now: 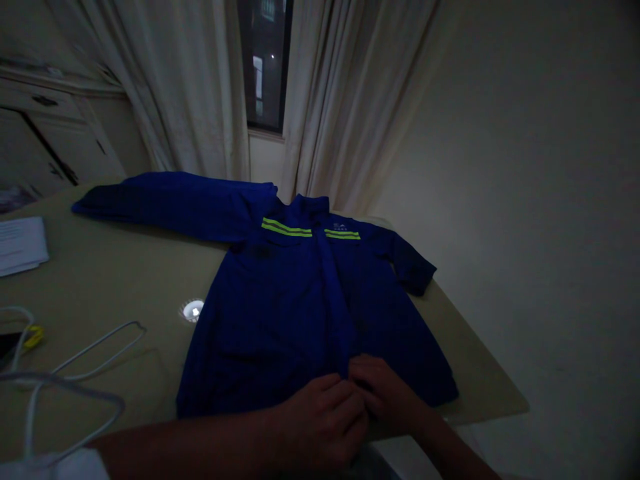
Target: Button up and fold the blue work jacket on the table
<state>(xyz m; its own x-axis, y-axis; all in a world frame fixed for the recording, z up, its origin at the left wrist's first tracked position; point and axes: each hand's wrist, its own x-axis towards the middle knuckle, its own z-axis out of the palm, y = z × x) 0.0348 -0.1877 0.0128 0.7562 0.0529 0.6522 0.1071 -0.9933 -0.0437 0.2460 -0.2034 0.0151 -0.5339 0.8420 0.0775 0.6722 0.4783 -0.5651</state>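
Head-worn view, facing forward, looking down

Blue work jacket, lime reflective chest stripes, flat and face-up on a beige table

The left hand and right hand meet on the lower front of a blue work jacket with yellow reflective stripes, spread flat on a beige desk.
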